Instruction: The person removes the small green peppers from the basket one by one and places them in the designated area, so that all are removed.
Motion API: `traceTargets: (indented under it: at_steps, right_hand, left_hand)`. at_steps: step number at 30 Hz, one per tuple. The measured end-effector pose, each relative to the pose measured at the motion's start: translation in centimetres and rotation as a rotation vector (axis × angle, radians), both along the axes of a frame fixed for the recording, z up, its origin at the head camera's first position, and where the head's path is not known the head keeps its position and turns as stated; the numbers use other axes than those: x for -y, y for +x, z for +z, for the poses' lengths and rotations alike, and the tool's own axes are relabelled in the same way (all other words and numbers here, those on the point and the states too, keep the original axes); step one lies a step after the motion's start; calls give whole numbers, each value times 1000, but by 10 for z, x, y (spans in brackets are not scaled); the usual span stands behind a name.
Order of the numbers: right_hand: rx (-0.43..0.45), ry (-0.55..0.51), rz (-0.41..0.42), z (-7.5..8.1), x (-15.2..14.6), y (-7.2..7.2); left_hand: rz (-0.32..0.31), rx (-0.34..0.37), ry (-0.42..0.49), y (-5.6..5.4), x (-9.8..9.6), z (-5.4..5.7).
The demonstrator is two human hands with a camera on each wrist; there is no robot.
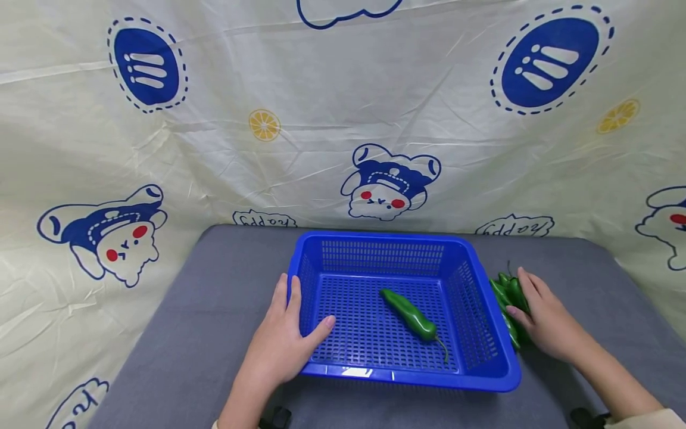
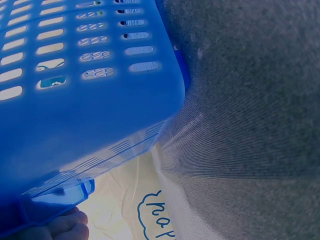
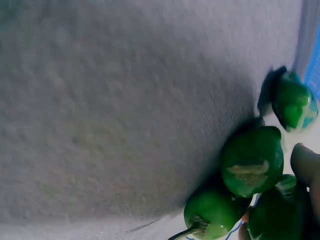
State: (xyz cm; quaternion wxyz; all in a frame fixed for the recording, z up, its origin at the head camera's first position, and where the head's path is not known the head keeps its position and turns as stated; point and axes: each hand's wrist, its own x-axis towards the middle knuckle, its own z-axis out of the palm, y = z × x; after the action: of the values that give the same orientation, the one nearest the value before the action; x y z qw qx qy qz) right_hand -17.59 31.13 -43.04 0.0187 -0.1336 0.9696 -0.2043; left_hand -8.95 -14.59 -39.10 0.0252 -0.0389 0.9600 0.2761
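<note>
A blue plastic basket (image 1: 386, 381) with slotted walls stands before me, and one long green chili pepper (image 1: 409, 316) lies inside it, its stem toward the near right. My left hand (image 1: 284, 339) holds the basket's left rim, thumb over the inner side; fingers (image 2: 70, 227) show by the rim in the left wrist view. Outside the basket's right wall is a pile of green peppers (image 1: 501, 292). My right hand (image 1: 552, 325) is over that pile, with thumb and fingers around a pepper (image 3: 275, 217). Its palm hides part of the pile.
Grey cloth covers the table (image 1: 214, 333). Behind it hangs a pale printed curtain (image 1: 311, 179), which also runs along the left side. Another green pepper (image 3: 292, 102) lies apart from the held one, near the basket wall in the right wrist view.
</note>
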Motion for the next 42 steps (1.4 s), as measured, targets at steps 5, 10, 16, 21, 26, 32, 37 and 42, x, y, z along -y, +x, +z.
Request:
traceTargets:
  at_steps: [5,10,16,21,26,32,37,42]
  right_hand:
    - [-11,46,-21,-1,-6,-4]
    - [32,132,-22,-1,-9,-6]
    - [-23,77,-34,3,-7,-4]
    - [-183,-97,7,32,8,-4]
    - [-205,-236,51,71,42,0]
    - [-147,-202,91,91,86,5]
    - [-138,-134,170,91,115,4]
    - [-76,-54,230,87,141,4]
  left_hand:
    - [-7,-15,2,0,0,-1]
    - [-15,-24,7,-1,1,-2]
    - [-9,-23,3,-2,1,-2]
    - [-2,-2,6,-2,0,-1]
    - [3,-6,6,-2,0,-1]
    - [6,-8,4,-1,0,-1]
    - [9,-11,1,-1,-1,-1]
    - [8,-9,3,0,0,0]
